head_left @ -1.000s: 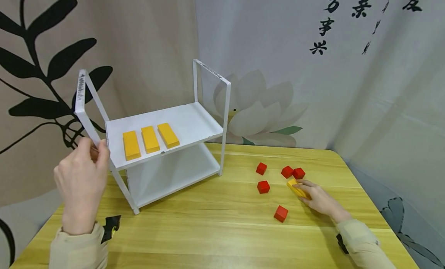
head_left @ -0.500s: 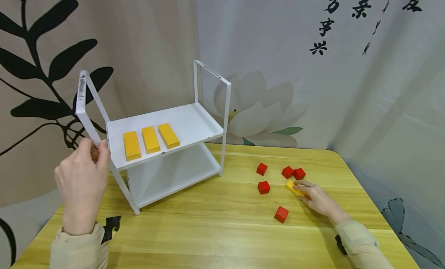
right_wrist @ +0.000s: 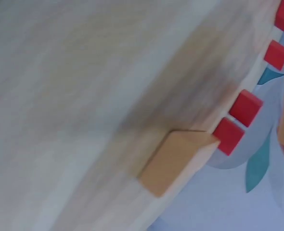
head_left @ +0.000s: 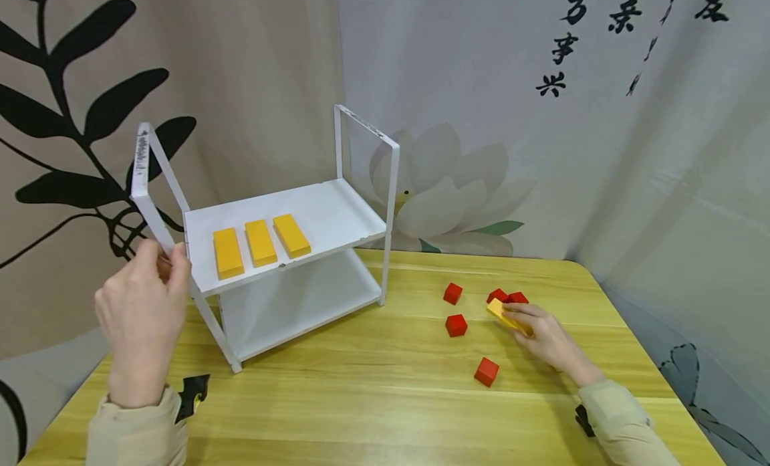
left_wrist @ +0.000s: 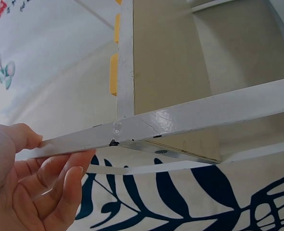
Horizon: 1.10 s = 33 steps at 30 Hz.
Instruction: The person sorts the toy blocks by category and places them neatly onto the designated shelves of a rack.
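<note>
My left hand (head_left: 144,312) pinches the front left post of a white two-tier rack (head_left: 289,198); in the left wrist view, thumb and fingers (left_wrist: 29,137) lie on either side of that bar. Three yellow blocks (head_left: 259,242) lie in a row on the rack's upper shelf. Over the right side of the table, my right hand (head_left: 544,335) holds another yellow block (head_left: 502,313) between thumb and fingers, seen in part at the edge of the right wrist view. One more such block (right_wrist: 175,161) lies on the table there; the head view does not plainly show it.
Several red cubes (head_left: 456,325) are scattered on the wooden table (head_left: 337,399) left of and behind my right hand. The rack's lower shelf (head_left: 301,305) is bare. Printed curtains (head_left: 445,51) hang close behind the table.
My right hand has lifted the yellow block slightly and shifted it left and away, so it now partly covers two red cubes. The left hand and rack have stayed put.
</note>
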Each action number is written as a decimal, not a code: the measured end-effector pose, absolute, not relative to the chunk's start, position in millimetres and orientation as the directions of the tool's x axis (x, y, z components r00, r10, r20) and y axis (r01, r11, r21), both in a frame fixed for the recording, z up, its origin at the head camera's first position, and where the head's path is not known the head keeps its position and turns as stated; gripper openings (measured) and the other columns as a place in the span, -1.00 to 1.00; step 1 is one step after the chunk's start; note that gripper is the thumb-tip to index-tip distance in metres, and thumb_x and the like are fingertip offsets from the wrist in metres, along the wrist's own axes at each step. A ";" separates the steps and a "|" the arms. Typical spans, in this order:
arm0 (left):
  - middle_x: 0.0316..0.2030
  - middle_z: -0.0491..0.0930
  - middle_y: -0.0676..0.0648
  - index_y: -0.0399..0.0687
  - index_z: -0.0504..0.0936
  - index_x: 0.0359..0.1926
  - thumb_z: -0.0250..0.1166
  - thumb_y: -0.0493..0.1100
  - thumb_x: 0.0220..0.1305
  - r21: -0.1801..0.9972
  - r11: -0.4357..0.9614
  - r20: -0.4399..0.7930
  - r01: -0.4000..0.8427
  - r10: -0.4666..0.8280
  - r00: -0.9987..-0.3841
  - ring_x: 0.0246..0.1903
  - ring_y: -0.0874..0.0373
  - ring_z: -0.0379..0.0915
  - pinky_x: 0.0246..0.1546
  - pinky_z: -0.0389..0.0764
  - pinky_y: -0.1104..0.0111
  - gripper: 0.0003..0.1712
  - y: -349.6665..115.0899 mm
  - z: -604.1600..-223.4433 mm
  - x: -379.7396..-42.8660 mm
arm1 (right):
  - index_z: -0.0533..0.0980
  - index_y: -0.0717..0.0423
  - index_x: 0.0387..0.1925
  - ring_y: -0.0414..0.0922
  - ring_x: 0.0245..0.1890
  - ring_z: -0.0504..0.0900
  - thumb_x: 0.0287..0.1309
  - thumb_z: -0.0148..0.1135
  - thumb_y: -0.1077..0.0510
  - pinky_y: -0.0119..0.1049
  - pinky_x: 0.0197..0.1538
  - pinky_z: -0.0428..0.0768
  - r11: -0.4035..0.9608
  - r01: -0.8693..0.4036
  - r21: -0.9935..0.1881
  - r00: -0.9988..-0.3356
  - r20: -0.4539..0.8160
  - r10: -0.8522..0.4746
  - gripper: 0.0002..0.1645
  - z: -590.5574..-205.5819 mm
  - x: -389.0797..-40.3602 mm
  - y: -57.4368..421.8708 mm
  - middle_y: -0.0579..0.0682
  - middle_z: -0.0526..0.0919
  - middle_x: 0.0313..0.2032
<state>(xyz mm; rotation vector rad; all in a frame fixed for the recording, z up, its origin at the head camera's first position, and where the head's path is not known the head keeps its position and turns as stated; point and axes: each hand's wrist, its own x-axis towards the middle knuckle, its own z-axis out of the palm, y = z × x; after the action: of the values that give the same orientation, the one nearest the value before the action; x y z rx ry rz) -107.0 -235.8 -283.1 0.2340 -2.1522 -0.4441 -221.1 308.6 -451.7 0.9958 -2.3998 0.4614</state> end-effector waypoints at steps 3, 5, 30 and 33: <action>-0.68 0.48 -0.32 -0.40 0.47 -0.41 0.08 -0.11 0.36 0.396 0.918 0.751 -0.002 -0.325 -0.575 -0.82 0.01 0.15 -0.74 0.04 0.38 -0.63 -235.9 -283.3 -107.3 | 0.62 0.29 -0.14 0.05 -0.18 0.66 -0.33 0.44 0.48 -0.73 -0.20 0.40 0.663 -0.743 -0.092 -0.576 0.592 -0.564 -0.47 -445.7 -221.8 301.2 0.16 0.66 -0.10; -0.69 0.47 -0.32 -0.40 0.47 -0.41 0.07 -0.11 0.36 0.398 0.917 0.749 -0.002 -0.327 -0.576 -0.82 0.01 0.14 -0.74 0.04 0.38 -0.63 -235.7 -283.3 -107.3 | 0.63 0.28 -0.15 0.02 -0.22 0.66 -0.35 0.45 0.46 -0.60 -0.29 0.48 0.657 -0.750 -0.068 -0.552 0.611 -0.567 -0.47 -441.3 -222.0 295.5 0.16 0.66 -0.11; -0.68 0.49 -0.32 -0.41 0.48 -0.41 0.07 -0.13 0.36 0.395 0.918 0.759 0.018 -0.316 -0.570 -0.83 0.01 0.18 -0.74 0.06 0.40 -0.64 -236.8 -283.3 -107.3 | 0.64 0.22 -0.13 0.00 -0.07 0.61 -0.24 0.44 0.41 -0.23 -0.13 0.62 0.549 -0.831 -0.091 -0.437 0.718 -0.541 -0.52 -401.0 -231.3 203.1 0.10 0.66 -0.04; -0.68 0.50 -0.32 -0.41 0.48 -0.41 0.07 -0.13 0.36 0.393 0.919 0.762 0.023 -0.312 -0.567 -0.82 0.00 0.19 -0.74 0.06 0.40 -0.64 -237.3 -283.4 -107.6 | 0.64 0.21 -0.12 -0.01 -0.06 0.61 -0.23 0.44 0.40 -0.20 -0.13 0.63 0.538 -0.836 -0.107 -0.436 0.725 -0.534 -0.52 -396.1 -231.9 191.8 0.10 0.66 -0.03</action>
<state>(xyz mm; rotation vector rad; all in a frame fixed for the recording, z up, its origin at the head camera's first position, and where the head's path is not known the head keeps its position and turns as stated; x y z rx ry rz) -107.6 -237.3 -283.4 0.2061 -2.1335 -0.4506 -231.9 191.8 -396.1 1.1023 -2.1363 0.6112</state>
